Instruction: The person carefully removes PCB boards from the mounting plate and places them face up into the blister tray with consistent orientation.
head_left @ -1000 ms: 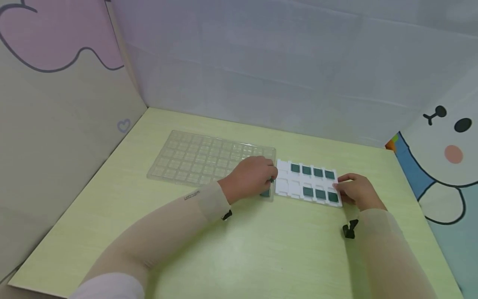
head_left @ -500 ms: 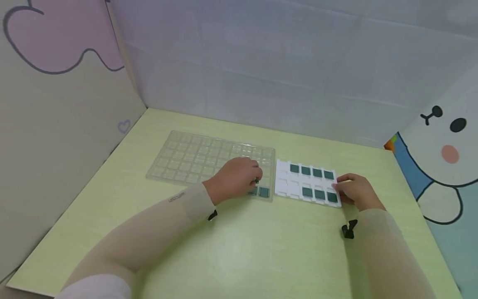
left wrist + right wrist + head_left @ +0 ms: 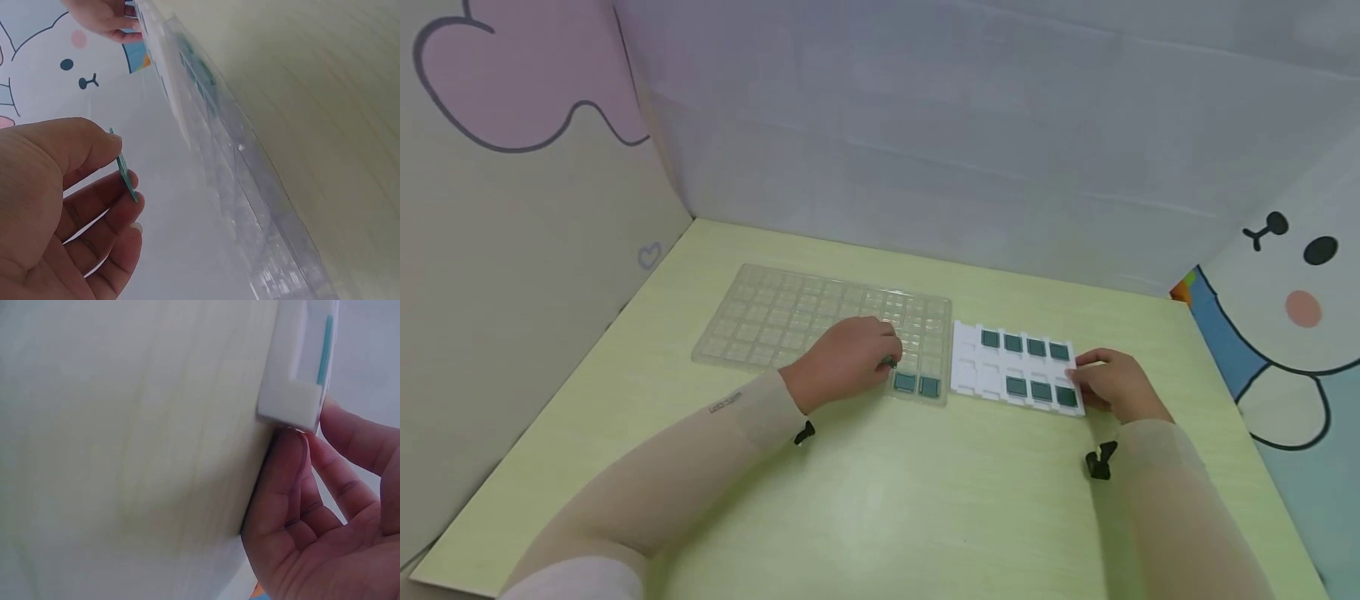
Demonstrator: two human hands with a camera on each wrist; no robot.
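Note:
My left hand (image 3: 844, 357) is over the front right part of a clear plastic compartment tray (image 3: 790, 313). Between thumb and fingertips it pinches a thin green square chip (image 3: 127, 178), seen edge-on in the left wrist view. Two more green chips (image 3: 929, 387) lie in the tray's front row at its right end. Beside it stands a white tray (image 3: 967, 354) with several green chips (image 3: 1036, 347) in two rows; pockets at its left end hold none. My right hand (image 3: 1114, 383) holds the white tray's right edge, thumb on top and fingers against its end.
Both trays stand on a pale yellow-green table (image 3: 880, 500), their short ends close together. A pale cloth wall (image 3: 910, 150) rises behind the table, and printed panels stand at the left and right.
My left hand has moved left from the gap between the trays, carrying a green chip above the clear tray. Two chips in its front row now show. The right hand stays in place.

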